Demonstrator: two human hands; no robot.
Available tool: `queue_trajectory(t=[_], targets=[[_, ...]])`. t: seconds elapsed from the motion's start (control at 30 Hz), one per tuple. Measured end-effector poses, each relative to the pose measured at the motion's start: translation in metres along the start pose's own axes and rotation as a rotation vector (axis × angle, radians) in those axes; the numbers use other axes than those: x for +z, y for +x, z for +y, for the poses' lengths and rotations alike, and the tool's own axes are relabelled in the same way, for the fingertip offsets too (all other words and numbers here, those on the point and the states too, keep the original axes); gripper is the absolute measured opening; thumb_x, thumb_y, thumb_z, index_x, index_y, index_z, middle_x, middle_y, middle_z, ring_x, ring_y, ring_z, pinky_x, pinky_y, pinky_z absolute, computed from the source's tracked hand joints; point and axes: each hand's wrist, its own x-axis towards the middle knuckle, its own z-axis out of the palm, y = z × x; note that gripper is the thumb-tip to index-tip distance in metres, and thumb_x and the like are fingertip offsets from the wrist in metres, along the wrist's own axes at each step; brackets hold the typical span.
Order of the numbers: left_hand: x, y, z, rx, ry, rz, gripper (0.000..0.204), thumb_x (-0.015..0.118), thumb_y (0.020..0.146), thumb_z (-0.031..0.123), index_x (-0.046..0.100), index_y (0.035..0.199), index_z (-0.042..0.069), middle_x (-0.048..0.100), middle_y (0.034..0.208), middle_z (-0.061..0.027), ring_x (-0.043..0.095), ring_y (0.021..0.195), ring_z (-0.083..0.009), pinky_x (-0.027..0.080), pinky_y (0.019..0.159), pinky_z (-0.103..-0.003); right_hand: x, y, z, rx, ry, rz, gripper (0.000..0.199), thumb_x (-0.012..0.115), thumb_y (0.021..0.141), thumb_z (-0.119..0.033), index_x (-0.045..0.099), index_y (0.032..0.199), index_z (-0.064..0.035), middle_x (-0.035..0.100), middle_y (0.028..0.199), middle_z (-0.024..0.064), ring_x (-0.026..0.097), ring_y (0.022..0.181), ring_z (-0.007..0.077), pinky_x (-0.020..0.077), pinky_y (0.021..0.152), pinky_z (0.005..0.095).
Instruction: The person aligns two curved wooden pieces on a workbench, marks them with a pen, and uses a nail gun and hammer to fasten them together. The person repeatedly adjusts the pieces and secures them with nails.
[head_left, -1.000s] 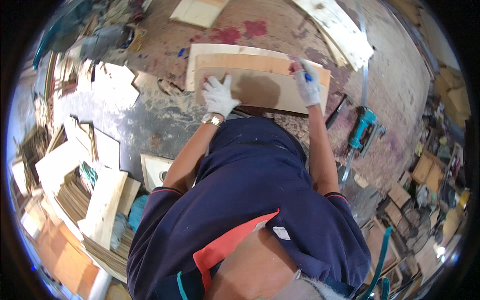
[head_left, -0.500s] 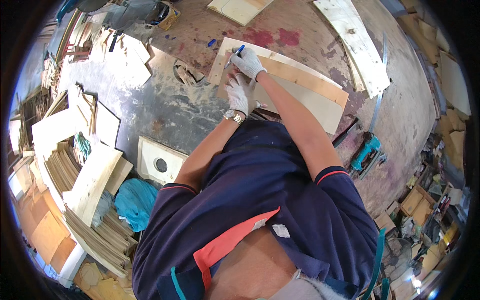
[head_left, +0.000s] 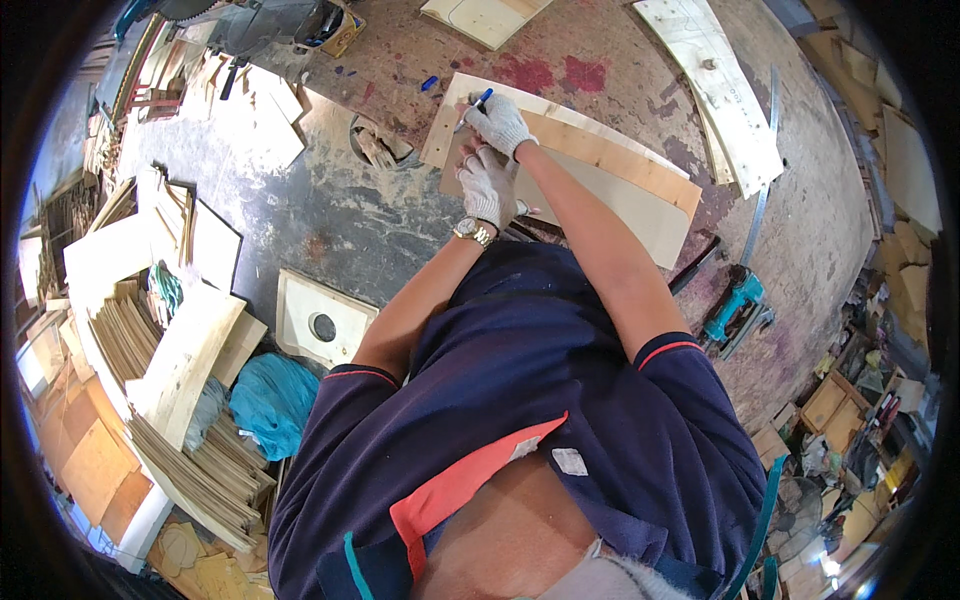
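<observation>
A pale wooden board [head_left: 440,133] lies on the worktop in front of me, with a thin tan sheet [head_left: 585,185] over much of it. My right hand [head_left: 500,122], in a white knit glove, grips a blue pen [head_left: 484,98] near the far left part of the sheet. Just below it, my left hand [head_left: 487,187] rests on the sheet, its glove leaving the fingertips bare and its thumb stretched to the right. The pen's tip is partly hidden beside the fingers. A small blue pen cap [head_left: 430,83] sits beyond the board.
To the right are a teal power tool [head_left: 735,303], a long metal ruler [head_left: 762,215] and a pale plank [head_left: 712,85]. At left, a panel with a round hole [head_left: 322,327] stands near a blue plastic bag [head_left: 272,405] and stacked wooden strips [head_left: 190,475]. A hole with offcuts [head_left: 378,148] breaks the worktop.
The whole view has shifted slightly. My right hand still grips the pen at nearly the same place, and my left hand stays on the sheet.
</observation>
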Motion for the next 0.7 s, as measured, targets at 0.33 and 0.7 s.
queue_trajectory(t=[0.33, 0.7], targets=[[-0.003, -0.004, -0.001, 0.026, -0.049, 0.064, 0.118, 0.085, 0.058, 0.073, 0.044, 0.156, 0.023, 0.028, 0.158, -0.0328, 0.041, 0.133, -0.0492, 0.04, 0.105, -0.065, -0.002, -0.007, -0.002, -0.035, 0.051, 0.092, 0.039, 0.064, 0.095, -0.043, 0.066, 0.092, -0.0036, 0.067, 0.075, 0.0221, 0.067, 0.076, 0.0394, 0.0507, 0.071, 0.0477], [0.0, -0.007, 0.001, 0.019, 0.016, 0.161, 0.118, 0.085, 0.058, 0.073, 0.04, 0.158, 0.031, 0.029, 0.157, -0.0368, 0.039, 0.138, -0.0541, 0.04, 0.107, -0.066, -0.017, -0.019, 0.016, -0.139, -0.014, 0.225, 0.039, 0.065, 0.096, -0.043, 0.064, 0.087, -0.0044, 0.062, 0.066, 0.0155, 0.066, 0.065, 0.0285, 0.0483, 0.062, 0.0427]])
